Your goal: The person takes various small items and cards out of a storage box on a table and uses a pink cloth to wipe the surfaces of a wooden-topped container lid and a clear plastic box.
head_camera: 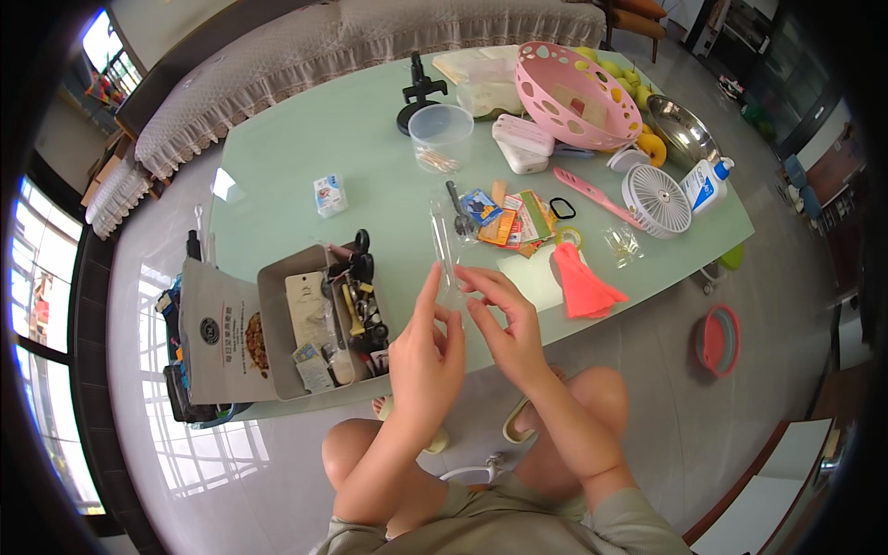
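Note:
A narrow clear plastic sleeve point(442, 239) stands out in front of me over the glass tabletop, its lower end between my fingers. My left hand point(427, 347) holds it from the left, index finger stretched along its edge and thumb lower down. From the other side, my right hand point(505, 316) pinches near the same lower end with bent fingers. Whether anything thin is inside the sleeve is hard to tell. Just beyond it lie a dark-handled round-headed tool point(459, 211) and a pile of colourful packets point(510, 218).
An open grey storage box point(277, 277) with scissors and small items is at left. Right of my hands lie a coral cloth point(583, 284), a pink comb point(596, 198) and a white fan point(657, 201). Farther back are a clear tub of cotton swabs point(440, 139) and a pink basket point(534, 97).

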Tool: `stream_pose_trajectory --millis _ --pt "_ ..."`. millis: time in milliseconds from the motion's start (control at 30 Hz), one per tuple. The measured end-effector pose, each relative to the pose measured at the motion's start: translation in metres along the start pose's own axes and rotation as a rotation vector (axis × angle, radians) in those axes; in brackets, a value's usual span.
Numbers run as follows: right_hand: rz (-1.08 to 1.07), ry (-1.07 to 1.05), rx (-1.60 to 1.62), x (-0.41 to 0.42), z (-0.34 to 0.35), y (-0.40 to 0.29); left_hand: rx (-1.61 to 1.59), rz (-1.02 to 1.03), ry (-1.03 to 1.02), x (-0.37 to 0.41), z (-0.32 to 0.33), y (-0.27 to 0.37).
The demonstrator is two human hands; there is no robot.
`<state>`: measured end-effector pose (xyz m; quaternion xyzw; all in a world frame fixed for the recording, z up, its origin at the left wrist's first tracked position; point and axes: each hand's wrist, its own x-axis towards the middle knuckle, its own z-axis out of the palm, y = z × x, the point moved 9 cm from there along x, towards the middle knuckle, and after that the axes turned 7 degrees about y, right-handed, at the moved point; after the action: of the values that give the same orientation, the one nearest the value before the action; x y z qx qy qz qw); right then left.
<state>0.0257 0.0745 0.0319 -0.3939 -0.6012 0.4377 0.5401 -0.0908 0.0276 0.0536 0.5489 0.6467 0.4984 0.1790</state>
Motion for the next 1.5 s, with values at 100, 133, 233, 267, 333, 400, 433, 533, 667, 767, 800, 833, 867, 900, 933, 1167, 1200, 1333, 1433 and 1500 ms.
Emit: stream_pose_trajectory --millis 100,133,233,267,333,400,433,533,667,767,800,833,867,900,933,1167,1200,1333,1433,1500 --pt "-0.133 -0.056 -0.079 -0.010 0.018 -0.020 -0.011 0.018 0.024 -0.010 -0.033 0.003" --pt "-0.188 -0.072 -0.114 -0.013 0.025 -0.027 -0.006 0.027 0.034 -0.012 -0.043 0.002" --pt "-0.238 -0.143 -0.172 -0.020 0.047 -0.044 -0.072 -0.006 0.075 -0.020 -0.071 -0.007" --pt "-0.268 -0.163 -0.187 -0.022 0.055 -0.050 -0.068 -0.009 0.085 -0.021 -0.081 -0.012" --pt "-0.326 -0.196 -0.224 -0.024 0.070 -0.061 -0.055 -0.013 0.120 -0.020 -0.099 -0.018" --pt "-0.377 -0.218 -0.255 -0.025 0.088 -0.068 -0.005 -0.035 0.145 -0.019 -0.116 -0.028" --pt "-0.403 -0.227 -0.271 -0.026 0.097 -0.071 0.021 -0.046 0.156 -0.020 -0.125 -0.033" --pt "-0.428 -0.305 -0.345 -0.029 0.124 -0.072 0.102 -0.045 0.186 -0.024 -0.147 -0.044" --pt "-0.475 -0.353 -0.529 -0.040 0.136 -0.069 0.307 -0.030 0.275 -0.026 -0.174 -0.057" --pt "-0.462 -0.379 -0.534 -0.050 0.133 -0.073 0.315 -0.020 0.330 -0.031 -0.189 -0.055" --pt "-0.459 -0.367 -0.541 -0.052 0.130 -0.074 0.291 -0.009 0.321 -0.033 -0.188 -0.053" --pt "-0.449 -0.359 -0.542 -0.054 0.126 -0.076 0.267 0.004 0.310 -0.035 -0.187 -0.050" --pt "-0.439 -0.350 -0.543 -0.057 0.121 -0.077 0.248 0.013 0.298 -0.035 -0.185 -0.045" --pt "-0.427 -0.341 -0.537 -0.060 0.119 -0.078 0.236 0.021 0.285 -0.036 -0.183 -0.040" --pt "-0.430 -0.338 -0.537 -0.063 0.117 -0.080 0.224 0.029 0.273 -0.037 -0.181 -0.033" --pt "-0.462 -0.296 -0.571 -0.077 0.094 -0.090 0.322 0.094 0.022 -0.040 -0.143 0.010" --pt "-0.465 -0.293 -0.569 -0.078 0.090 -0.090 0.367 0.093 0.015 -0.040 -0.141 0.010" --pt "-0.451 -0.266 -0.539 -0.081 0.068 -0.083 0.578 0.073 -0.006 -0.045 -0.132 -0.017" --pt "-0.425 -0.265 -0.505 -0.082 0.050 -0.074 0.686 0.052 -0.011 -0.052 -0.127 -0.042" --pt "-0.379 -0.266 -0.460 -0.082 0.040 -0.068 0.757 0.082 0.030 -0.057 -0.122 -0.055"
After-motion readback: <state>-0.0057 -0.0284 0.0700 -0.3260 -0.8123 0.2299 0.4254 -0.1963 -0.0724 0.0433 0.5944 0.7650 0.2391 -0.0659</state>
